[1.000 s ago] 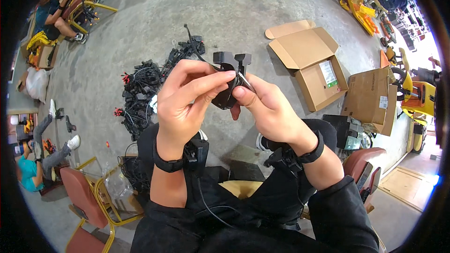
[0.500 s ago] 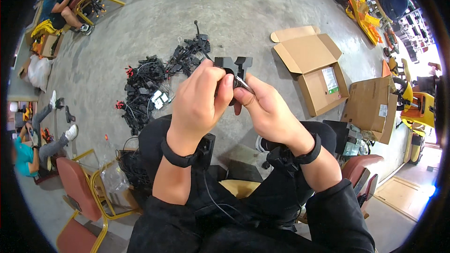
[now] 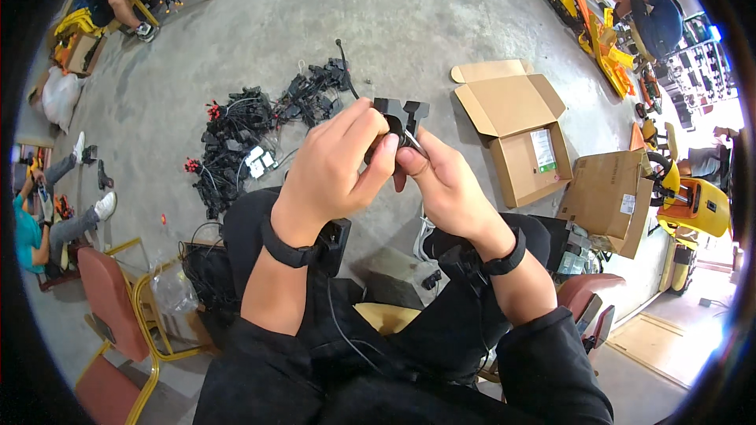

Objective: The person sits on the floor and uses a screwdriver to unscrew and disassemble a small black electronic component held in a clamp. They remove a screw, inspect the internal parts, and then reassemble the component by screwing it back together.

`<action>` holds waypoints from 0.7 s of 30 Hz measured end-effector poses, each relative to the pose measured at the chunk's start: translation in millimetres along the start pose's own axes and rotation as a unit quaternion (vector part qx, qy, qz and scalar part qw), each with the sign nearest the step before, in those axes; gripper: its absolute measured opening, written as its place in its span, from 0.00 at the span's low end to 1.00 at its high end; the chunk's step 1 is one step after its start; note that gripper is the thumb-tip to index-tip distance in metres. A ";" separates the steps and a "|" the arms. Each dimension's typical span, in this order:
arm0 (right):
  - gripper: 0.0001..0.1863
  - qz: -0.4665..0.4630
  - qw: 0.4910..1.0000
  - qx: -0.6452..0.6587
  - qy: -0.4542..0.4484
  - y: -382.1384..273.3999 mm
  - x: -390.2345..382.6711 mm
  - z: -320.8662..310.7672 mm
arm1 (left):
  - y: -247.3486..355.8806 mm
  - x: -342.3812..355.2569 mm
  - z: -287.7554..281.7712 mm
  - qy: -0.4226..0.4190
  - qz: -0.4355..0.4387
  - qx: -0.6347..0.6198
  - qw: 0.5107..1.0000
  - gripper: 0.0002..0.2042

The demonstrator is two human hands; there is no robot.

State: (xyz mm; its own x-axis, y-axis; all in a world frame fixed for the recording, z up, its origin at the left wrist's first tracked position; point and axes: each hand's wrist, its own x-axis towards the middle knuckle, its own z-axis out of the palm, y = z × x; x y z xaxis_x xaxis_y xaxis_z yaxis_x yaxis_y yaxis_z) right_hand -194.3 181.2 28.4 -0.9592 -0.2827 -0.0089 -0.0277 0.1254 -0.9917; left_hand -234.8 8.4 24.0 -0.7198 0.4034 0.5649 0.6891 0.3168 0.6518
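Bare concrete workshop floor, a seated person working over their knees.
Left hand (image 3: 335,169) and right hand (image 3: 441,181) both pinch one small black rigid plastic bracket (image 3: 400,116) above the lap; probably light, stiff, best held by its body. Two open cardboard boxes (image 3: 524,130), one heap of black cables (image 3: 252,130).

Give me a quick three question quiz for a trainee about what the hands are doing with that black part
1. True or false: both hands hold the black plastic part.
2. Which hand pinches the thin metal piece? A) left hand B) right hand
3. What lies on the floor right of the hands?

Key: 1 true. 2 B. 3 An open cardboard box.
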 end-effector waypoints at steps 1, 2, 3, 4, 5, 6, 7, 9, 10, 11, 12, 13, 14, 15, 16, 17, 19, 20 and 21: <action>0.10 -0.001 1.000 0.001 0.000 0.6 -0.2 0.8 | -1.4 -0.4 1.0 0.005 0.004 0.009 1.000 0.07; 0.10 -0.003 1.000 0.003 0.000 1.6 -0.7 1.6 | -2.1 0.2 4.3 0.031 0.014 0.027 0.999 0.10; 0.10 -0.006 1.000 0.006 0.000 1.7 -0.3 2.7 | -2.7 0.1 3.9 0.031 0.011 0.030 0.999 0.10; 0.10 -0.002 1.000 0.016 0.000 0.0 -0.2 3.6 | -3.0 -0.2 3.3 0.031 0.008 0.033 0.999 0.09; 0.10 0.002 1.000 0.027 0.000 -2.7 -0.1 4.4 | -2.9 -0.8 2.8 0.031 0.005 0.035 0.999 0.09; 0.10 0.006 0.999 0.037 0.001 -4.2 0.2 4.7 | -2.4 -1.1 2.6 0.039 -0.008 0.015 0.999 0.09; 0.10 0.006 0.999 0.041 0.000 -4.0 0.6 4.9 | -1.4 -1.6 2.4 0.046 -0.021 -0.006 0.999 0.09; 0.10 0.007 0.999 0.049 -0.001 -3.6 1.7 4.3 | 0.2 -2.4 1.4 0.058 -0.059 -0.054 0.995 0.08; 0.10 0.006 0.998 0.055 0.003 -4.1 1.4 4.2 | 0.5 -3.0 0.0 0.061 -0.085 -0.082 0.991 0.08; 0.11 0.005 0.998 0.060 0.006 -4.7 0.6 4.3 | 0.1 -3.4 -1.0 0.064 -0.110 -0.110 0.986 0.08; 0.11 0.004 0.998 0.066 0.009 -4.9 0.6 4.2 | -1.7 -3.3 -0.8 0.059 -0.118 -0.120 0.984 0.08; 0.10 0.008 0.999 0.048 0.011 -5.2 0.8 2.8 | -0.3 -2.7 0.3 0.071 -0.162 -0.182 0.967 0.08; 0.10 0.012 0.999 0.030 0.014 -5.4 0.6 0.2 | 3.5 -0.6 1.6 0.083 -0.205 -0.243 0.945 0.08; 0.09 0.016 1.000 0.014 0.015 -5.1 0.4 -0.6 | 5.7 -1.0 1.9 0.096 -0.247 -0.301 0.916 0.09; 0.08 -0.013 0.998 -0.062 0.022 -6.3 0.6 -1.0 | -2.9 -2.9 7.2 0.134 -0.269 -0.385 0.873 0.10; 0.07 -0.043 0.989 -0.138 0.029 -8.8 0.9 -1.4 | -2.3 -2.0 11.1 0.165 -0.331 -0.445 0.816 0.11; 0.11 -0.120 0.957 -0.261 0.036 -6.1 2.3 0.8 | 6.5 4.8 16.1 0.223 -0.442 -0.547 0.675 0.12; 0.15 -0.166 0.936 -0.309 0.036 2.9 4.0 2.2 | -15.3 -9.9 25.0 0.193 -0.461 -0.601 0.623 0.13; 0.19 -0.210 0.910 -0.357 0.037 8.4 5.2 3.1 | -10.2 -9.0 24.5 0.192 -0.472 -0.622 0.595 0.13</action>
State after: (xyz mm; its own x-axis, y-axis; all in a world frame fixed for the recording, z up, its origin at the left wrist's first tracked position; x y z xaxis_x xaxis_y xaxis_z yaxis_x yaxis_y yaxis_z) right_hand -198.6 177.9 19.7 -0.8371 -0.3873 0.3864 -0.5468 0.6134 -0.5698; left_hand -233.3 22.6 -0.1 -0.8680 0.2476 -0.4305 -0.4594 -0.7295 0.5067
